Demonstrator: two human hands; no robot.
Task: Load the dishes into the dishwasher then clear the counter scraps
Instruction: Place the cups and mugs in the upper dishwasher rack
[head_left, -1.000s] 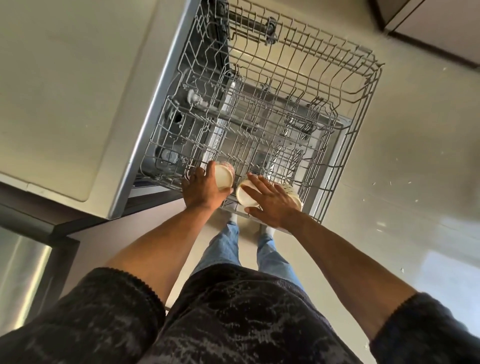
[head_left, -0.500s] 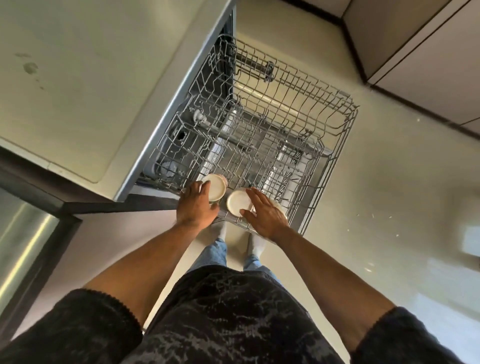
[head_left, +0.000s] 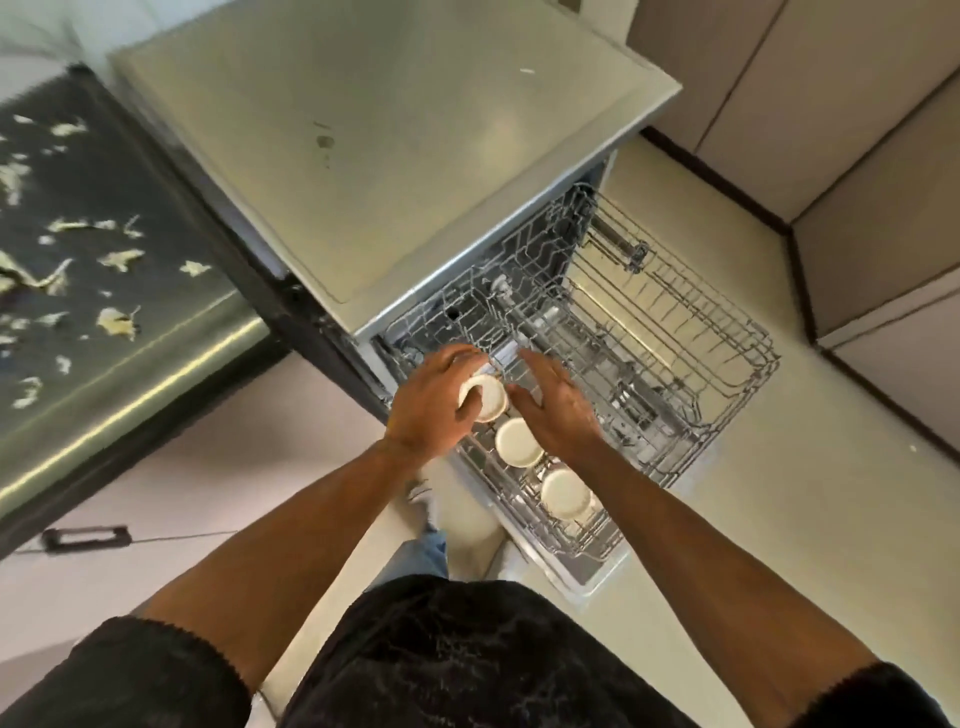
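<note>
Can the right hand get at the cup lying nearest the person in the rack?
Probably yes. The right hand is open above the rack, holding nothing, and the nearest cup lies uncovered beside its wrist. The left hand grips another cup farther off.

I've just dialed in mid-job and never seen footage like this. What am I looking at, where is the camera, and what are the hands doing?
No machine here: a person works with bare hands, and the single camera sits on their head, looking down past their dark shirt. The left hand grips a small cream cup over the pulled-out wire rack of an open dishwasher. The right hand is flat and holds nothing, beside that cup. Two more cream cups, one near the hands and one closer to the rack's front, already sit upside down in the rack. At far left, pale food scraps lie scattered on a dark counter, so clearing is not yet done.
</note>
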